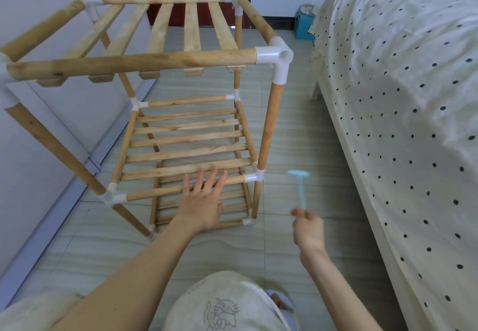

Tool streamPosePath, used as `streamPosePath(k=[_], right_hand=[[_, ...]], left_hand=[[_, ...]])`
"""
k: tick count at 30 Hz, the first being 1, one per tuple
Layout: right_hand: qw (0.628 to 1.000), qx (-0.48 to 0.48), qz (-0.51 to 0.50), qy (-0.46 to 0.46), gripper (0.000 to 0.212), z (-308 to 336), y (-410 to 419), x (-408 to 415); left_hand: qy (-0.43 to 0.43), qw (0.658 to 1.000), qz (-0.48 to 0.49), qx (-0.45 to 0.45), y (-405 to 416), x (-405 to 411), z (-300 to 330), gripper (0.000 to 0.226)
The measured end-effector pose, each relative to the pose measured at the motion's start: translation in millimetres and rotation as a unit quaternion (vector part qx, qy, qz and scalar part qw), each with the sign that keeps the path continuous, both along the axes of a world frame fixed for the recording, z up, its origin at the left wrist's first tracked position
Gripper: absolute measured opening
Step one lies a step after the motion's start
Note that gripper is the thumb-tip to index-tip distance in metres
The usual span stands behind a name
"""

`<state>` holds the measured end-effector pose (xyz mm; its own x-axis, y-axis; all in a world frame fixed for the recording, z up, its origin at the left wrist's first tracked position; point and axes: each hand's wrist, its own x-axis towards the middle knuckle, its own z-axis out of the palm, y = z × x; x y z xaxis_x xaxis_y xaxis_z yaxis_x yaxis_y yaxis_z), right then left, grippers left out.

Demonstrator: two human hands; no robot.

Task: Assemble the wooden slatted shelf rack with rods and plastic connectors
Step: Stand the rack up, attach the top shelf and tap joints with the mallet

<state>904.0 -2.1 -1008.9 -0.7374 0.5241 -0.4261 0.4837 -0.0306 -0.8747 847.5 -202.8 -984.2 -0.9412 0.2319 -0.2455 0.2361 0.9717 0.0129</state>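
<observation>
The left hand (pixel 204 201) lies flat, fingers spread, on the shelf rack (pixel 186 147) at centre-left — likely steadying it — while the right hand (pixel 307 227) grips a small blue hammer (pixel 300 186), seemingly for tapping joints.

No readable text or labels anywhere

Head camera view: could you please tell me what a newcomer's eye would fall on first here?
The wooden rack fills the left and centre of the view, standing on the tiled floor, its rods joined by white connectors. The left hand reaches in with straight fingers over the middle shelf's front rod, while the right hand grips a pale blue plastic mallet, blurred. A polka-dot bed cover takes the right side.
</observation>
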Motion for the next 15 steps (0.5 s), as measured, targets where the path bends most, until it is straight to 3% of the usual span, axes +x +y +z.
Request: streamPosePath(k=[2, 5, 10, 13, 15], right_hand=[[0.998, 0.04, -0.042, 0.024, 0.024, 5, -1, -4], [0.987, 0.046, 0.151, 0.016, 0.023, 9, -20, 8], [0.998, -0.052, 0.045, 0.012, 0.024, 18, -5, 7], [0.996, -0.066, 0.062, 0.024, 0.03, 19, -12, 15], [0.993, -0.082, 0.072, 0.033, 0.032, 21, -16, 17]], left_hand=[[-0.003, 1.0, 0.003, 0.002, 1, 0, 0, 0.071], [-0.008, 1.0, 0.009, 0.005, 2, 1, 1, 0.073], [-0.04, 0.997, 0.014, 0.06, 12, -2, 6, 0.073], [-0.02, 0.994, 0.01, 0.106, 18, -4, 12, 0.07], [-0.013, 0.979, 0.039, 0.198, 17, -8, 20, 0.058]])
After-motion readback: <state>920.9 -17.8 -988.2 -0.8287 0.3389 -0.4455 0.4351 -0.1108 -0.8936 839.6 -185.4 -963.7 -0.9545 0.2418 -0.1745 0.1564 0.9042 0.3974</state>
